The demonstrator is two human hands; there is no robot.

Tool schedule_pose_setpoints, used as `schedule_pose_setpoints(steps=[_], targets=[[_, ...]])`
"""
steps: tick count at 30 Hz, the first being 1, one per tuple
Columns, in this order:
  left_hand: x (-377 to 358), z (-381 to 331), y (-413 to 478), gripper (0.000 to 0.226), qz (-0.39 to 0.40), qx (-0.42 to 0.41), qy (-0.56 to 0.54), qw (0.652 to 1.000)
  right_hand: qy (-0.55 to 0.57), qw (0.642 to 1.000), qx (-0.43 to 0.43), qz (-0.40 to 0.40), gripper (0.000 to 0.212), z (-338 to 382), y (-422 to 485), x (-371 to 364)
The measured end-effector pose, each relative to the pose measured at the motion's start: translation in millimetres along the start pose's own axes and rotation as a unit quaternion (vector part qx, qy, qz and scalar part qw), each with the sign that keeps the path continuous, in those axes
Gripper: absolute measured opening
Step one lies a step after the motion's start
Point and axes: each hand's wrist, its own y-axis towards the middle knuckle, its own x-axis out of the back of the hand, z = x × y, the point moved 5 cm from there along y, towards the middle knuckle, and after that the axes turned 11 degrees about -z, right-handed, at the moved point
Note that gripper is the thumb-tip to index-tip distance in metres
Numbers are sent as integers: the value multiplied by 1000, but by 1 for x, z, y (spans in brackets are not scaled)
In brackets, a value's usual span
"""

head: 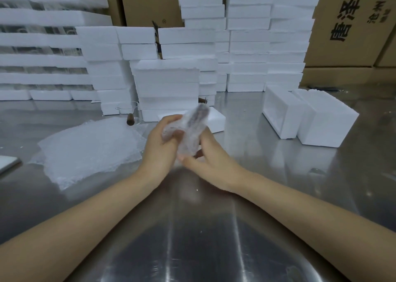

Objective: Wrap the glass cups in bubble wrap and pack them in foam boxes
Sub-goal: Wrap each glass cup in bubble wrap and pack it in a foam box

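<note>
Wrapped cup [188, 129]: blurred, held over steel table [192, 239].
Left hand [159, 140]: fingers curled round it.
Right hand [211, 159]: fingers pinch its lower end.
Around: bubble wrap sheets [90, 147] left, 2 foam boxes [285, 110] right.

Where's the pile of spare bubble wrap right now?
Head view: the bubble wrap pile lies flat on the metal table, left of the left hand, just in front of a bare glass cup.
</note>
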Motion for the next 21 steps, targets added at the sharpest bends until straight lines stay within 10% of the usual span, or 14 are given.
schedule_pose_setpoints(steps=[5,10,16,21], targets=[[-1,13,1,19,37,149,-89,984,-167,982,85,14,103,-3,-5,-6],[-15,15,-9,28,79,167,-121,975,-51,998,15,-21,80,-9,3,4],[-18,3,-14,71,133,-51,15,990,377,900,-209,-67,39,-22,13,17],[-10,0,-9,58,97,-152,95,979,450,867,-210,-32,54,-19,19,21]])
